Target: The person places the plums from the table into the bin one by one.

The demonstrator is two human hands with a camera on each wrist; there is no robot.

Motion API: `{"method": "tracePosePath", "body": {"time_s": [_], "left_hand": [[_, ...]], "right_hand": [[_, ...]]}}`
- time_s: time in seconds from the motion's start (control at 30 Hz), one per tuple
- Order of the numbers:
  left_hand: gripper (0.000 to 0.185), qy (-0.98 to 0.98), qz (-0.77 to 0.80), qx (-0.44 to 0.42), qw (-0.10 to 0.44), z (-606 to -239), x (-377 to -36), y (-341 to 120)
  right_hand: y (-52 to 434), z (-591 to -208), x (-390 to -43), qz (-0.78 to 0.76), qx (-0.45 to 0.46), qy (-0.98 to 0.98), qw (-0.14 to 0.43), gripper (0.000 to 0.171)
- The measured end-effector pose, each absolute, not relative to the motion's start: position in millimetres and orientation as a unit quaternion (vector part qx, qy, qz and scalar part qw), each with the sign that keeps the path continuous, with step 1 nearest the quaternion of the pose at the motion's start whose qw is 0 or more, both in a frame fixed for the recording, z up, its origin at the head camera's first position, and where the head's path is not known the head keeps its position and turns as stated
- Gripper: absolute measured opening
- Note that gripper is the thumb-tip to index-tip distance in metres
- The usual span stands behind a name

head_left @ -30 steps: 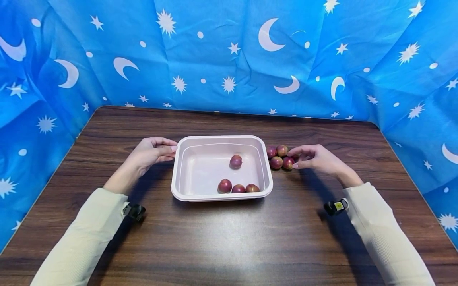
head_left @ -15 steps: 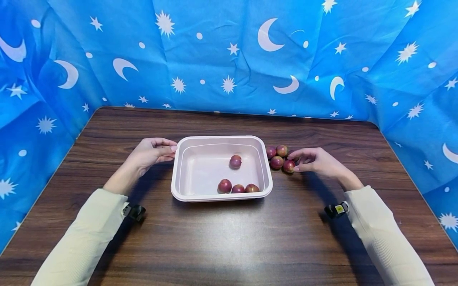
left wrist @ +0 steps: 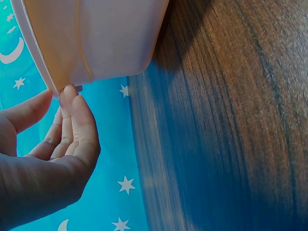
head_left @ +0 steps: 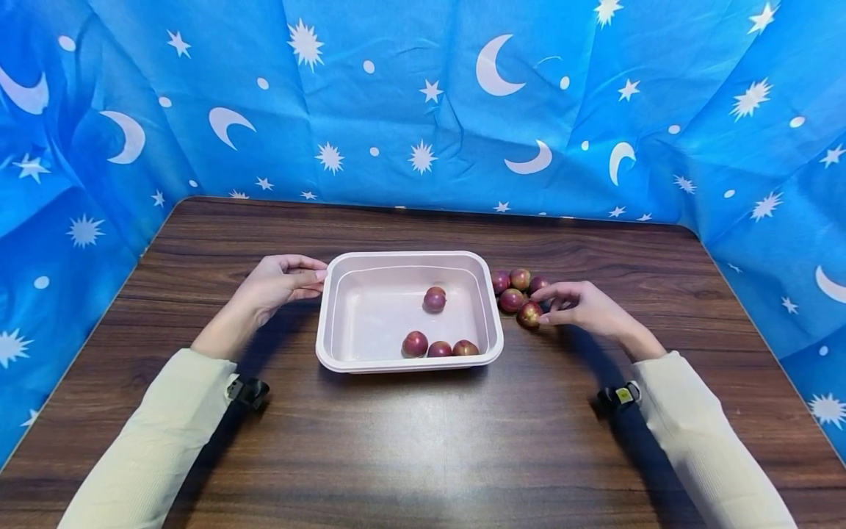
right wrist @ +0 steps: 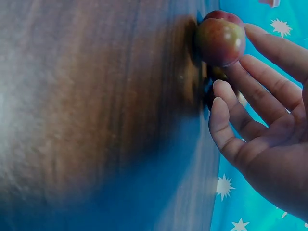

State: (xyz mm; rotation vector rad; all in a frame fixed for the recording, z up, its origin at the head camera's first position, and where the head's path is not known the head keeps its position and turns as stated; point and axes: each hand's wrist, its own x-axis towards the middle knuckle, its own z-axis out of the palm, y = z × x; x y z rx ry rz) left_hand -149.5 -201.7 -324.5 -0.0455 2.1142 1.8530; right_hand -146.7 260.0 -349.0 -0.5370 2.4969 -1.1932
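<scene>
A pale pink tray [head_left: 410,365] sits mid-table with several reddish-purple fruits [head_left: 435,298] in it, three of them along its near wall. My left hand [head_left: 316,272] rests its straight fingertips against the tray's left rim [left wrist: 53,82], thumb held apart. To the right of the tray lies a small cluster of the same fruits [head_left: 510,300]. My right hand [head_left: 538,308] pinches one fruit [head_left: 529,314] at the cluster's near edge, low on the wood. In the right wrist view that fruit [right wrist: 220,37] touches the table, with a fingertip against it.
The brown wooden table [head_left: 423,441] stretches wide in front of the tray. A blue cloth [head_left: 423,110] with moons and stars walls in the back and both sides. Both arms wear cream sleeves [head_left: 152,441] with small wrist cameras.
My right hand has drawn one fruit out of the cluster toward me, uncovering another fruit behind it. The left hand and the tray have stayed put.
</scene>
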Motion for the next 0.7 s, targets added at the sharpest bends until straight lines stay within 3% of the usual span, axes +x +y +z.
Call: {"method": "tracePosePath", "body": {"time_s": [0.7], "left_hand": [[0.035,0.749,0.641,-0.02,0.167,-323.5,-149.1,-202.1]], "right_hand": [[255.2,-354.2,-143.3,-0.421,-0.163,0.87,0.196,0.033]]}}
